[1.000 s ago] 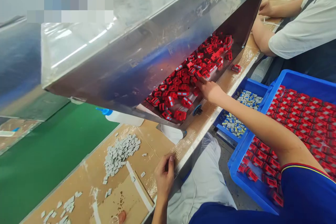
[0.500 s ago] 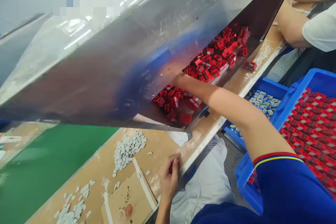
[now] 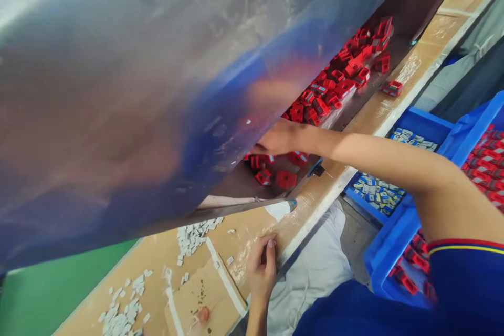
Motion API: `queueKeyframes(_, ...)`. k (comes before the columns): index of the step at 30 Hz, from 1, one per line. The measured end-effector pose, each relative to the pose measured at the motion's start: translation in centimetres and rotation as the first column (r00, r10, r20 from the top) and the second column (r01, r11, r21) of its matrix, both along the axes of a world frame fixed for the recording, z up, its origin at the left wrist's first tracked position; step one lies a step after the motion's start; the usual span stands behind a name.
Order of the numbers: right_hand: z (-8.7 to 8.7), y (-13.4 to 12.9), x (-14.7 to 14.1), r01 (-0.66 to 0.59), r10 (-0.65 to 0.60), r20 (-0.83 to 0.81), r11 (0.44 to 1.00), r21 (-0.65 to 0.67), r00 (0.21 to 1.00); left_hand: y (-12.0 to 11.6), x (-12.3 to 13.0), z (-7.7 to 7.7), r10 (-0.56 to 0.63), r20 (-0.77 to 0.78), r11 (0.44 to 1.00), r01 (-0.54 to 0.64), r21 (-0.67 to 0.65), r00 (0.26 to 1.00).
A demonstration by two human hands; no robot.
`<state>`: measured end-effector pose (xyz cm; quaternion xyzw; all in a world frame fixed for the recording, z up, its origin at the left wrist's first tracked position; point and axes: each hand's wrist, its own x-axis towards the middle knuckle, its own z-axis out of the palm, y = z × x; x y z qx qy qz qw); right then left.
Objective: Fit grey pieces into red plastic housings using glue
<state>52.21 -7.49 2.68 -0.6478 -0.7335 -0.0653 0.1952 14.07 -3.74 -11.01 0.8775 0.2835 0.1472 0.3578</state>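
hands split up here: right hand [image 3: 277,137] is pushed in under the lip of the hopper [image 3: 157,115], fingers out of sight, so whether it has hold of anything i can't tell; left hand [image 3: 262,268] sits loosely curled on the bench [image 3: 417,68], nothing showing in it. plenty of red blocks [image 3: 326,89] are heaped inside the hopper, one stray [image 3: 391,88] just beside it, a packed crate [image 3: 409,231] of them off to its right, grey chips [image 3: 192,236] scattered below it. no readable writing anywhere.

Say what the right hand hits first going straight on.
Likely the small red plastic block just past the right hand's fingertips, under the stainless steel hood; depth is unclear.
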Motion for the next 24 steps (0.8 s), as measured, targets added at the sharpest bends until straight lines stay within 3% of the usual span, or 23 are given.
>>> queueKeyframes(4,-1.0,-6.9,-2.0,-0.059,0.049,-0.058,0.983,-0.177,0.997,-0.2,0.3,0.2,-0.001,0.006,1.000,0.001,-0.008,1.000)
queueKeyframes(7,-2.4,-9.3,-3.1,0.012,-0.025,-0.050,0.971,-0.240,0.998,-0.3,0.4,0.3,-0.003,0.005,1.000,0.003,-0.011,1.000)
queueKeyframes(11,-4.1,-9.1,-4.1,0.060,-0.075,-0.055,0.971,-0.232,0.996,-0.2,0.5,0.2,0.002,0.012,1.000,-0.001,-0.014,1.000)
queueKeyframes(18,-5.4,-6.8,-4.6,-0.067,0.060,-0.046,0.982,-0.176,0.997,-0.2,0.8,0.4,-0.012,0.048,1.000,0.011,0.019,0.999)
queueKeyframes(24,-6.0,-6.7,-4.0,-0.109,0.113,0.023,0.985,-0.136,0.993,-0.1,0.9,0.4,-0.010,0.040,1.000,0.009,0.030,0.999)
